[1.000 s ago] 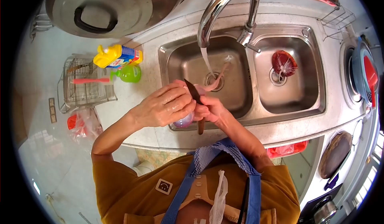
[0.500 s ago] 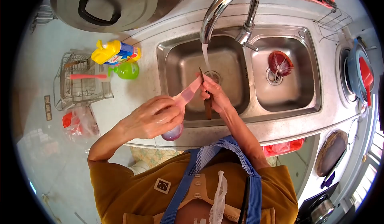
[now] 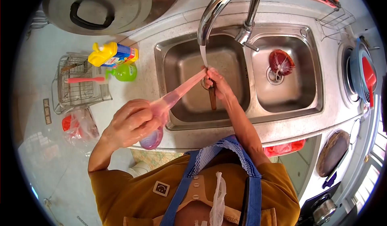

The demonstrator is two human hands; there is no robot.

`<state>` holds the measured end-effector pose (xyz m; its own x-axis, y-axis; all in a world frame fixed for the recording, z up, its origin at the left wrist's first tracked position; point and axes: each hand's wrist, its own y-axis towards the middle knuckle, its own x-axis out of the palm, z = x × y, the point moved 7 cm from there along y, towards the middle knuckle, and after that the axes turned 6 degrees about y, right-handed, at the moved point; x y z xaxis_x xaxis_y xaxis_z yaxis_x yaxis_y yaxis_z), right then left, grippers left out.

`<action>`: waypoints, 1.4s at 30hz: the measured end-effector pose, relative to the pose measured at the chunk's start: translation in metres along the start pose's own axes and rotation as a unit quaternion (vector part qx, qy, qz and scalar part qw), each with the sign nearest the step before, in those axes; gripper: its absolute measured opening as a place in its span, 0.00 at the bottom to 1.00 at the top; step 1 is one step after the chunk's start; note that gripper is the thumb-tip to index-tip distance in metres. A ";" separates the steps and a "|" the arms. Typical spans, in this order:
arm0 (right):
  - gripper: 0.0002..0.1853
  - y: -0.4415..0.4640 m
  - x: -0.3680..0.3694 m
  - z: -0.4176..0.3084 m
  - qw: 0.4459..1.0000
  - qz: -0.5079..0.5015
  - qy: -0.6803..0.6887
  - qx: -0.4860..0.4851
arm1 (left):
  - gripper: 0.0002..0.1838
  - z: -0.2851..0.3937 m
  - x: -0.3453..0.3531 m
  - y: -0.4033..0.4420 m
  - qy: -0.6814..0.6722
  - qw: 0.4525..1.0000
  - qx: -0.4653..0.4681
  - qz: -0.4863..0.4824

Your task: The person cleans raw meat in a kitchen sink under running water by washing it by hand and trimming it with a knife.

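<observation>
A slick pink piece that looks like raw animal tissue (image 3: pixel 175 98) is pulled taut between my two hands over the left sink basin (image 3: pixel 185 64). My left hand (image 3: pixel 131 123) is closed around its wider end, and a purplish rounded part hangs below the fingers, over the counter edge. At the narrow end, my right hand (image 3: pixel 217 83) pinches the tip together with a knife (image 3: pixel 213 99). The knife's wooden handle points down toward me; its blade is mostly hidden by the fingers and the tissue. Water runs from the faucet (image 3: pixel 207 14) just above my right hand.
In the right basin (image 3: pixel 288 95) lies a dark red bundle in clear plastic (image 3: pixel 281 62). Left of the sink stand a yellow bottle (image 3: pixel 109 55), a green pump bottle (image 3: pixel 124 72) and a wire rack (image 3: pixel 76 87). A large lidded pot (image 3: pixel 96 8) is behind.
My left hand has moved left and toward me, stretching the tissue longer. The right hand stays near the water stream, and the knife's blade shows less than before.
</observation>
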<state>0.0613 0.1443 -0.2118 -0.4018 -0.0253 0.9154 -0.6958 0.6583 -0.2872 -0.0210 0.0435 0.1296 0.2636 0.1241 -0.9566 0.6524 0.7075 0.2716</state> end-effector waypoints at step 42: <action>0.26 0.036 -0.108 0.032 0.543 0.095 -0.834 0.021 | 0.32 -0.063 0.417 -0.167 -0.051 0.821 -0.301 -0.483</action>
<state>0.0609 0.1465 -0.3304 -0.4243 -0.6289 -0.6515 -0.5464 0.7516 -0.3695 -0.0645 0.0207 -0.3208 -0.0913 -0.7340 -0.6730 0.1320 0.6609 -0.7387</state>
